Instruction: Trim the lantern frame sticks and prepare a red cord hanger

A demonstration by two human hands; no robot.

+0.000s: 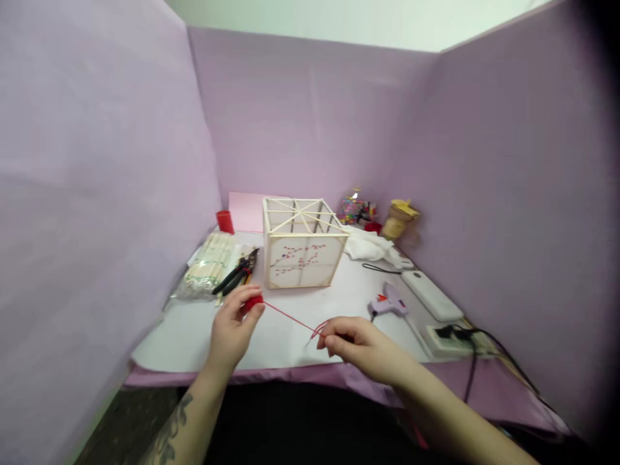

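My left hand [236, 326] is closed around a small spool of red cord [252, 303], held above the front of the table. From it a red cord [290, 316] runs taut to my right hand [356, 345], which pinches it between thumb and fingers. A loose loop of the cord hangs beside the right fingertips. Behind both hands stands a box-shaped lantern [304, 261] with a pale stick frame, white panels and a painted branch of red blossoms. Its top is crossed by sticks.
Black-handled pliers [237, 274] and bundled wooden sticks [210, 261] lie left, near a red cup [225, 221]. To the right are a lilac glue gun [390, 302], a white oblong device [431, 296], a power strip [460, 341] with cables and white cloth [368, 245]. Lilac walls enclose the table.
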